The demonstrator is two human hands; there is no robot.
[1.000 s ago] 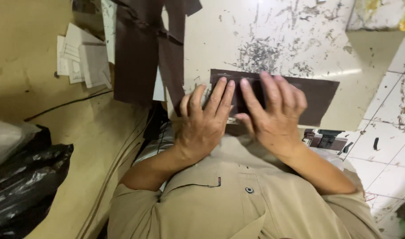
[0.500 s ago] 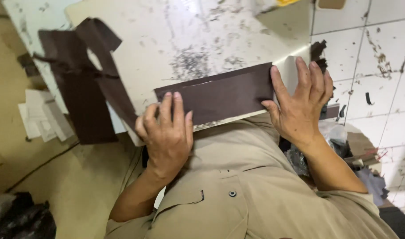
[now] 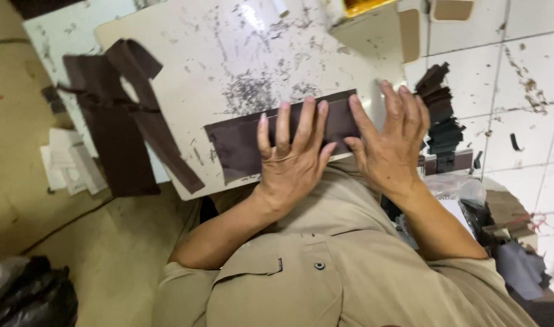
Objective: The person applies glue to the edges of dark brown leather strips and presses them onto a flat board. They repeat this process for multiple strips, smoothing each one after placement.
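Observation:
A dark brown strip of fabric [image 3: 240, 142] lies flat near the front edge of a scratched white work table [image 3: 228, 66]. My left hand [image 3: 295, 154] presses down on the middle of the strip with its fingers spread. My right hand [image 3: 389, 139] lies flat on the strip's right end, fingers spread too, at the table's right edge. Neither hand grips anything; both rest palm down. My beige shirt [image 3: 325, 266] fills the lower part of the view.
More brown fabric pieces [image 3: 116, 121] hang over the table's left corner. A stack of dark cut pieces [image 3: 443, 124] stands on the tiled floor at the right. White papers [image 3: 68, 163] lie on the floor at left, a black bag [image 3: 34, 297] at bottom left.
My hands have come closer together on the strip: the left slid right toward the middle, the right moved in from the end. The view has shifted.

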